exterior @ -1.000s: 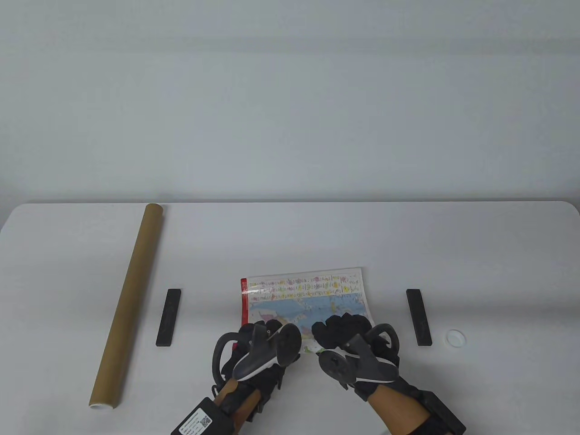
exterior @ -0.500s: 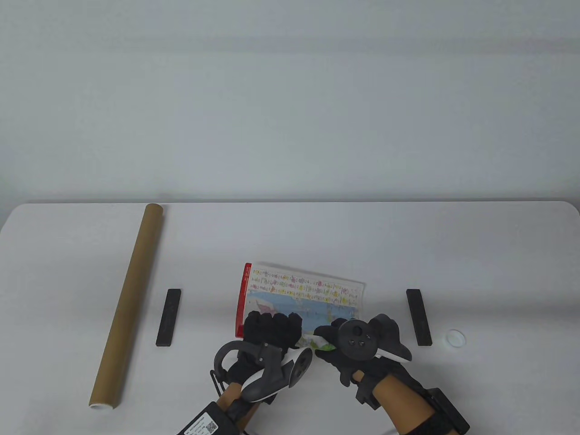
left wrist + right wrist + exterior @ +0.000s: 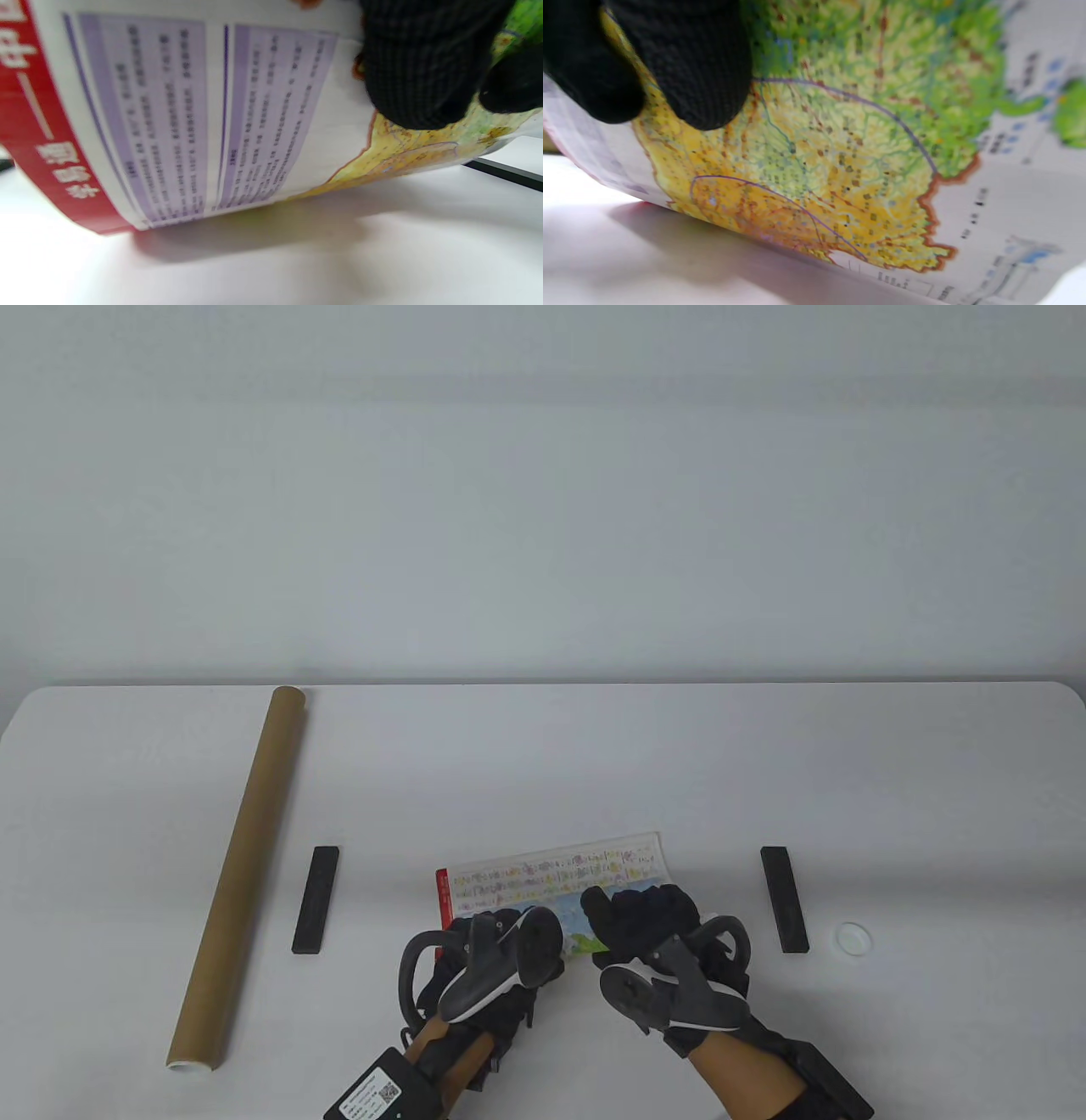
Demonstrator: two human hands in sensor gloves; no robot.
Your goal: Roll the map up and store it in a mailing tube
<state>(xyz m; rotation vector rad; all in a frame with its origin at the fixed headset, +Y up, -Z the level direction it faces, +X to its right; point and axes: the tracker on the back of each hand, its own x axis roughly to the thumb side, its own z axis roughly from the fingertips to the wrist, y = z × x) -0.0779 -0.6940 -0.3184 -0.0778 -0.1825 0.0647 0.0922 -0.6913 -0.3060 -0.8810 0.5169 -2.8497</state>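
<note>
While the map (image 3: 556, 875) lies on the table (image 3: 543, 746) half wound, with only its far strip flat and the near part curled into a roll under both hands, the step in hand looks like rolling it away from the person. The left hand (image 3: 488, 963) presses the roll near the map's red edge; the right hand (image 3: 649, 920) presses its other half, fingers (image 3: 700, 63) curled down on the printed paper — gripping it, as both wrist views show. To do this well, I judge both hands should advance evenly, so the roll stays straight and tight enough for the mailing tube (image 3: 242, 869), which lies well to the left of the map — beyond a black bar (image 3: 316, 899).
</note>
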